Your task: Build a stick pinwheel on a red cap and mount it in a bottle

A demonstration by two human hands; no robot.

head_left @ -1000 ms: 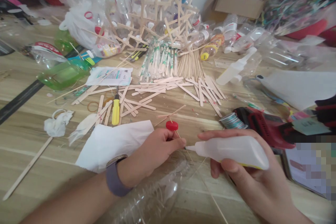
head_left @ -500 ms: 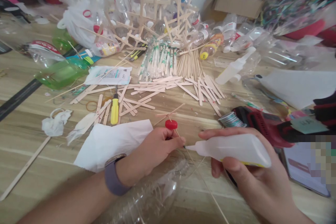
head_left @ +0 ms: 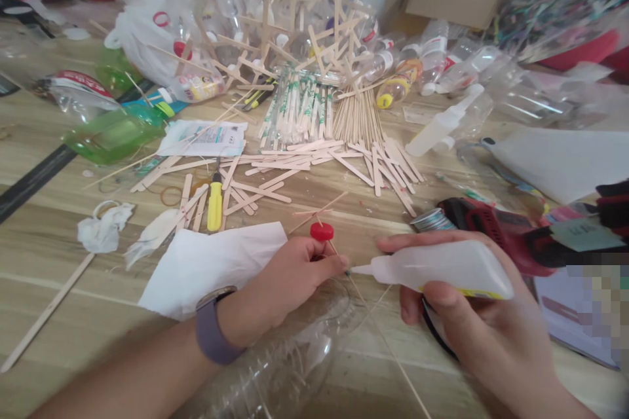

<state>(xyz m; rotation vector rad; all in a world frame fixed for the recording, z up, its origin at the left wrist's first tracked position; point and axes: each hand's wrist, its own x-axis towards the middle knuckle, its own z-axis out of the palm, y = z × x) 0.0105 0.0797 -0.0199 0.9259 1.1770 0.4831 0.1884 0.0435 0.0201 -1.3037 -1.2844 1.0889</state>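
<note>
My left hand (head_left: 289,281) pinches a thin wooden skewer (head_left: 381,334) near a red bottle cap (head_left: 322,231), which the skewer passes through. Thin sticks cross at the skewer's upper end, beyond the cap. In my right hand (head_left: 472,321) is a white squeeze bottle (head_left: 442,268), lying on its side with its narrow nozzle pointing left. The nozzle tip is close to the skewer beside my left fingertips; whether they touch I cannot tell. Under my left hand lies a clear plastic bottle (head_left: 280,366).
White paper (head_left: 211,268) and a yellow screwdriver (head_left: 215,206) lie left of centre. Beyond are scattered craft sticks (head_left: 285,160), bundled skewers (head_left: 361,118) and several plastic bottles. A green bottle (head_left: 111,134) lies left; a red and black power tool (head_left: 496,236) is at right.
My right hand and the squeeze bottle have shifted slightly right, drawing the nozzle a little back from my left fingertips. My left hand keeps its hold on the skewer.
</note>
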